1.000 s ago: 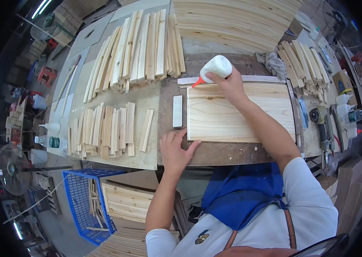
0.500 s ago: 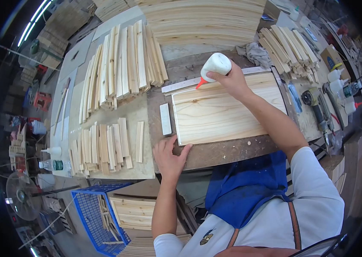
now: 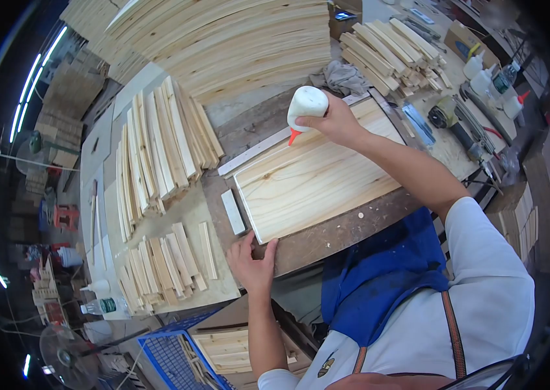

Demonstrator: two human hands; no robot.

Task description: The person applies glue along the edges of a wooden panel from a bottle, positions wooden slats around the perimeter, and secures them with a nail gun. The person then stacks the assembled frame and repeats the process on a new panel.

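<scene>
My right hand [image 3: 335, 121] grips a white glue bottle [image 3: 308, 104], tilted with its red nozzle pointing down at the far edge of a flat wooden board [image 3: 327, 179]. A thin white line of glue runs along the board's left edge and part of its far edge. At the near left corner of the board rests my left hand [image 3: 253, 268], thumb and fingers spread, holding nothing. A small pale block [image 3: 233, 212] lies just left of the board. Behind the far edge is a pale straight strip [image 3: 255, 153].
Wooden strips lie in a large pile [image 3: 164, 140], a shorter pile [image 3: 164, 263] and a right-hand pile [image 3: 395, 55]. Stacked boards [image 3: 242, 49] rise behind. A grey rag [image 3: 343, 78], a power tool [image 3: 457, 127] and more bottles [image 3: 481, 81] are to the right. Below sits a blue crate [image 3: 164, 357].
The camera view has turned, so the bench appears tilted. My right hand has moved the bottle rightward along the board's far edge. My left hand stays at the near left corner.
</scene>
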